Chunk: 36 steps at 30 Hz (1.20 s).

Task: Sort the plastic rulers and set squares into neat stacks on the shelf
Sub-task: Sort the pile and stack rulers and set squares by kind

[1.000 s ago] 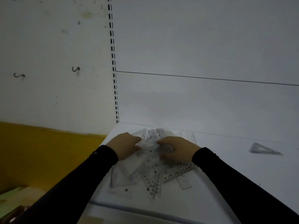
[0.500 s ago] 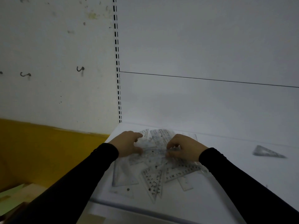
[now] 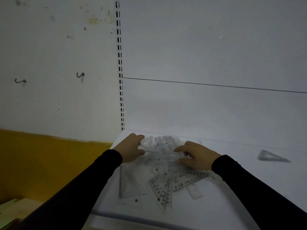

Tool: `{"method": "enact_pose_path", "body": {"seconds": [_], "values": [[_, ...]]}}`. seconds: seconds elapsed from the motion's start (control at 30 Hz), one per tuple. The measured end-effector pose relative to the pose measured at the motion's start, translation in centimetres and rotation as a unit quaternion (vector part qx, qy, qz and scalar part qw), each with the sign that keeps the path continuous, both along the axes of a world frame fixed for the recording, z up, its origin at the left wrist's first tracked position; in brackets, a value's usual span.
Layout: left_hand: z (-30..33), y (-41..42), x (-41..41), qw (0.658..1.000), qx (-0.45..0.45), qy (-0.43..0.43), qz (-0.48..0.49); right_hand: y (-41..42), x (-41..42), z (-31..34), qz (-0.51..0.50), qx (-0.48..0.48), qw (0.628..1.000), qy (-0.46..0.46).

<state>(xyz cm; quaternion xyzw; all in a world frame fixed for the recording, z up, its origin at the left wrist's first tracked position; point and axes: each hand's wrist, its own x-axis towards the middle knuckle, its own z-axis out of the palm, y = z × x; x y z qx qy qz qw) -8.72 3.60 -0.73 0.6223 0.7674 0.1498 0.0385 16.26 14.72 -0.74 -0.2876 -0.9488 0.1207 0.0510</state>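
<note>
A white flat shelf (image 3: pixel 249 188) meets a white back panel (image 3: pixel 207 47). On the shelf's left part lies a jumbled pile of clear plastic rulers and set squares (image 3: pixel 162 183); overlapping pieces blur together. Left hand (image 3: pixel 132 150) and right hand (image 3: pixel 196 155) pinch one clear ruler (image 3: pixel 163 156). A lone clear set square (image 3: pixel 272 156) lies on the shelf's right.

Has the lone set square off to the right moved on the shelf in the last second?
No. The lone set square lies flat in the same spot, right of the pile, below the back-panel seam.

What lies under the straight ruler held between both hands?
Under the straight ruler lie overlapping clear rulers and set squares on the shelf. Pieces beneath the hands are hidden.
</note>
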Motion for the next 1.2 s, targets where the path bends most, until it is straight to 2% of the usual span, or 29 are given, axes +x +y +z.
{"method": "enact_pose_path", "body": {"seconds": [0.17, 0.3, 0.47, 0.6, 0.77, 0.9, 1.2], "values": [[-0.1, 0.2, -0.5, 0.996, 0.035, -0.082, -0.004, -0.6, 1.5, -0.1, -0.039, 0.042, 0.997, 0.046], [-0.3, 0.4, -0.8, 0.992, 0.064, -0.106, -0.026, -2.0, 3.4, -0.5, -0.079, 0.061, 0.992, 0.074], [-0.1, 1.1, 0.4, 0.980, 0.104, -0.156, -0.070, -3.9, 5.9, -0.6, -0.170, 0.116, 0.969, 0.135], [0.3, 2.1, 2.8, 0.969, 0.129, -0.177, -0.111, -5.2, 9.0, -0.8, -0.233, 0.146, 0.951, 0.140], [0.8, 2.8, 7.5, 0.956, 0.127, -0.207, -0.166, -5.7, 13.8, -0.9, -0.306, 0.171, 0.924, 0.155], [0.8, 3.9, 12.7, 0.953, 0.127, -0.189, -0.199, -6.1, 18.8, -0.8, -0.339, 0.184, 0.906, 0.171], [-0.1, 6.2, 28.4, 0.951, 0.133, -0.165, -0.227, -5.6, 34.4, -0.9, -0.368, 0.195, 0.893, 0.172]]}}
